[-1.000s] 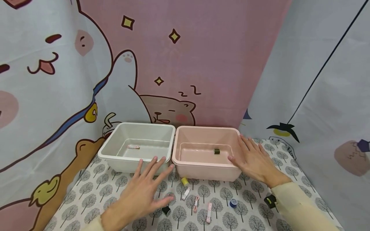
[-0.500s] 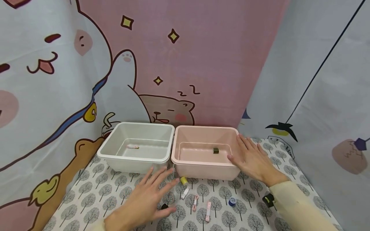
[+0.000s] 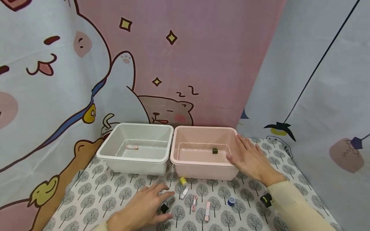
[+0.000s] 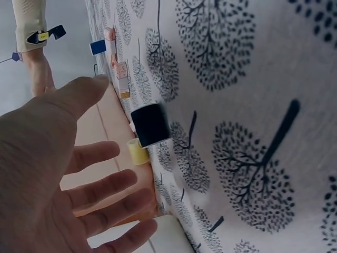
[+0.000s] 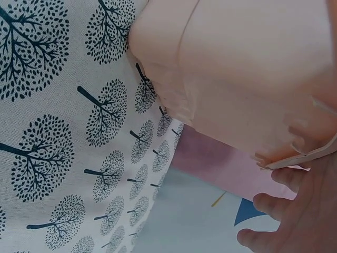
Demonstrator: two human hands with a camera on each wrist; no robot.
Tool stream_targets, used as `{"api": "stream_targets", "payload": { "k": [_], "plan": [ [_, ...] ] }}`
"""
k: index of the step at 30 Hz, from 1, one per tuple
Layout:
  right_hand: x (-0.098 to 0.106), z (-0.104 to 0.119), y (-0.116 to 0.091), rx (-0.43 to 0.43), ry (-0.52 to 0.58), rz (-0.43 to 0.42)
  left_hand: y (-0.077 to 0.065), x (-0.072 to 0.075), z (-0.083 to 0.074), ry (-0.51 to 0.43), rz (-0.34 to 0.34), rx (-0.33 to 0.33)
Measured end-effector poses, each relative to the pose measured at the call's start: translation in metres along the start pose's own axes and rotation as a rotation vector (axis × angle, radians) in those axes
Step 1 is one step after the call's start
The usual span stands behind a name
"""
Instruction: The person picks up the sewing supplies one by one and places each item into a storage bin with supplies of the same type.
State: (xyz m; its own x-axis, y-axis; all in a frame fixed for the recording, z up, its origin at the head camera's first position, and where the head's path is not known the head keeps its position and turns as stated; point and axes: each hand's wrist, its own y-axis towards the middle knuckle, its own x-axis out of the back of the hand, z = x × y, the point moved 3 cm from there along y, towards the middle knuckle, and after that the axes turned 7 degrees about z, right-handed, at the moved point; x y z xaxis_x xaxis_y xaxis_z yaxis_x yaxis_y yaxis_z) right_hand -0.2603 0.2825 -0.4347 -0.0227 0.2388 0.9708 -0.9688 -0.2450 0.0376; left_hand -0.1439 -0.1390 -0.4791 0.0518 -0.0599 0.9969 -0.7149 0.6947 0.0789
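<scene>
My left hand (image 3: 141, 207) hovers low over the cloth, fingers apart and lightly bent, with a black thread spool (image 3: 164, 209) beside its thumb and index finger. In the left wrist view that spool (image 4: 150, 125) stands apart from the fingertips, and the palm holds nothing. My right hand (image 3: 252, 158) rests with extended fingers on the right rim of the pink bin (image 3: 205, 171). Inside this bin lies a dark green thread spool (image 3: 215, 151). The white bin (image 3: 136, 166) on the left contains a small folded pink strip (image 3: 132, 147).
Scattered before the bins are a yellow spool (image 3: 183, 181), a blue spool (image 3: 231, 201), a whitish folded strip (image 3: 184, 192) and two pink ones, a looped strip (image 3: 194, 203) and a longer strip (image 3: 207, 211). A printed curtain (image 3: 219, 64) hangs right behind the bins.
My left hand has drawn back from the front of the white bin and lowered toward the black spool, its fingers bending a little. The right hand stays on the pink bin's rim.
</scene>
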Motion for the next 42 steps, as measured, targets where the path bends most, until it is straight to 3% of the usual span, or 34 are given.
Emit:
{"api": "stream_targets", "payload": {
  "k": [7, 15, 27, 38, 42],
  "plan": [
    [-0.004, -0.001, 0.002, -0.005, 0.001, 0.004, -0.002, -0.006, 0.006, -0.025, 0.067, -0.002],
    [-0.006, -0.001, 0.002, 0.001, -0.012, 0.001, -0.001, -0.011, 0.008, -0.017, 0.023, -0.028],
    [-0.004, -0.002, 0.001, 0.006, -0.016, -0.017, 0.002, -0.012, 0.009, -0.078, 0.023, -0.028],
    [-0.004, -0.003, 0.0, 0.004, 0.0, -0.012, 0.005, -0.017, 0.013, -0.175, 0.027, -0.019],
    [-0.004, -0.003, 0.001, 0.008, 0.001, -0.015, 0.006, -0.017, 0.014, -0.217, -0.003, -0.026]
  ]
}}
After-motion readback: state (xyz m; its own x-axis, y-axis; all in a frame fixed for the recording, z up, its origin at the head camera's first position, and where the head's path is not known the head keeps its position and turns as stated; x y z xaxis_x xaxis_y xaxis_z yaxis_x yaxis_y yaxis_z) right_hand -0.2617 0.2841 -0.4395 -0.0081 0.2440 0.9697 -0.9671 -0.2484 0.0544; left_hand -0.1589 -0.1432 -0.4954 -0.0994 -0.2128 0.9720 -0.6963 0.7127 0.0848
